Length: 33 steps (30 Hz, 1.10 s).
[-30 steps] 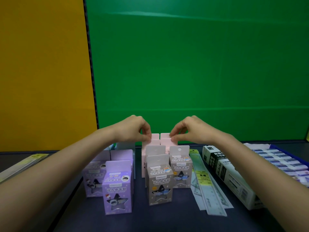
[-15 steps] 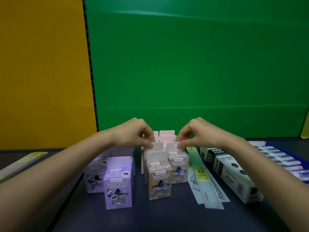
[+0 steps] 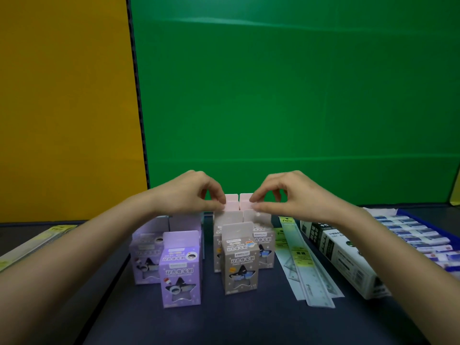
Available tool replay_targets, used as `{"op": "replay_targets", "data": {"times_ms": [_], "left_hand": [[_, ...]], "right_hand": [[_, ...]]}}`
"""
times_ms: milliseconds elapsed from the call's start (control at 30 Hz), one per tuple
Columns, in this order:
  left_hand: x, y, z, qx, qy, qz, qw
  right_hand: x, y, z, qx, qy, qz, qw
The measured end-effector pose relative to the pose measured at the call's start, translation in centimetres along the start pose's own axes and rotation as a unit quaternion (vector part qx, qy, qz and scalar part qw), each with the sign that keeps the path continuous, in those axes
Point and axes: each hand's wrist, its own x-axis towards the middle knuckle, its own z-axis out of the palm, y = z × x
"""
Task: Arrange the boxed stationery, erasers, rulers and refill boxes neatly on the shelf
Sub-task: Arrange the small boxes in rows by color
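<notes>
Both hands are up at the back of the middle row. My guess is that they are squaring up this pair. Left hand (image 3: pixel 189 192) and right hand (image 3: pixel 286 192) each make a small pinch with thumb and first finger, 1 on each outer side of the top flaps of the pink boxes (image 3: pixel 232 198). The 2 hands are close together, and the pink boxes stand side by side, upright, at the far end of the shelf (image 3: pixel 224 319). Half a second ago the fingers were a bit nearer and lower, on the flaps of the 2 grey boxes (image 3: pixel 240 260) just in front of the pink ones. Now they have gone back a row, to about where they were 1 second ago. So it looks like the person is going pair by pair, nudging each 2 boxes until they touch and line up. The grey and pink boxes now make a fairly straight line from front to back, so that part of the job seems nearly done. Nothing else has moved. The purple boxes (image 3: pixel 180 272) stand to the left, with the front 1 a little out of line. The rulers (image 3: pixel 305 262) lie flat to the right. The long refill box (image 3: pixel 343 255) lies beside them, and the erasers (image 3: pixel 418 235) sit in a row at the far right.
</notes>
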Motion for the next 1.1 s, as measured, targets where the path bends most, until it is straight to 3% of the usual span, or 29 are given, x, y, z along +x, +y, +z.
{"op": "replay_targets", "data": {"times_ms": [133,533,667,867,1100], "left_hand": [[-2.0,-0.5,-1.4,0.025,0.049,-0.004,0.998],[-7.7,-3.9,-3.3,0.062,0.131,-0.047,0.988],[-8.7,-5.0,-3.5,0.059,0.126,-0.061,0.988],[-9.6,-6.3,-2.9,0.013,0.094,-0.072,0.993],[-9.7,-6.9,-2.0,-0.030,0.039,-0.069,0.996]], "right_hand": [[-0.8,-1.9,0.9,0.010,-0.075,-0.027,0.997],[-0.4,-3.4,3.0,0.040,-0.056,-0.016,0.998],[-0.2,-3.9,2.3,0.004,-0.061,-0.019,0.998],[3.0,-6.9,2.9,-0.019,-0.008,-0.053,0.998],[5.5,-8.9,5.3,-0.108,-0.069,-0.002,0.992]]}}
